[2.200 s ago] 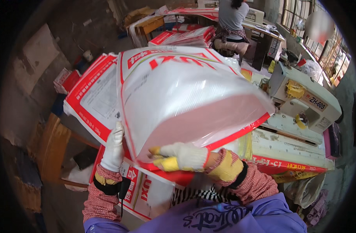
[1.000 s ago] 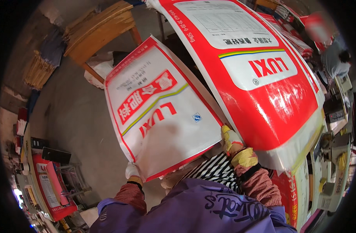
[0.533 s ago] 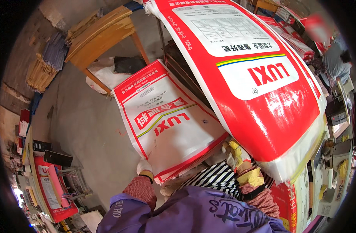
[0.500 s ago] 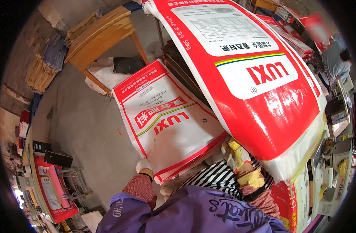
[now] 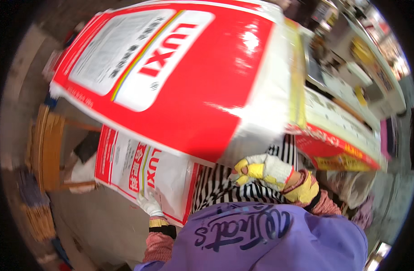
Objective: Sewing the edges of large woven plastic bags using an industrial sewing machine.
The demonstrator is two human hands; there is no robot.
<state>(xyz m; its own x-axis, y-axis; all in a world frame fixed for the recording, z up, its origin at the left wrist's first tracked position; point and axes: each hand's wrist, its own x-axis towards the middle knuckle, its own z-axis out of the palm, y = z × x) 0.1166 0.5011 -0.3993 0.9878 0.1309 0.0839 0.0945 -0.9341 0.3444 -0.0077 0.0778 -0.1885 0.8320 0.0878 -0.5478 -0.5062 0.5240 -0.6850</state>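
The gloved left hand (image 5: 149, 204) pinches the lower white-and-red sack (image 5: 139, 169), while the right hand (image 5: 261, 170), fingers curled, grips the near edge of the big red sack (image 5: 180, 77), so the sacks seem mid-sorting.

Two red-and-white printed sacks show: a large sack (image 5: 180, 86) far, a smaller sack (image 5: 139, 169) near left; two gloved hands, the left hand (image 5: 150, 204) and right hand (image 5: 261, 170). One wooden stool (image 5: 49, 153) stands left.

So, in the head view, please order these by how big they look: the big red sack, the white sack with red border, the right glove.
1. big red sack, though it is nearest the camera, which enlarges it.
2. white sack with red border, partly hidden.
3. right glove.
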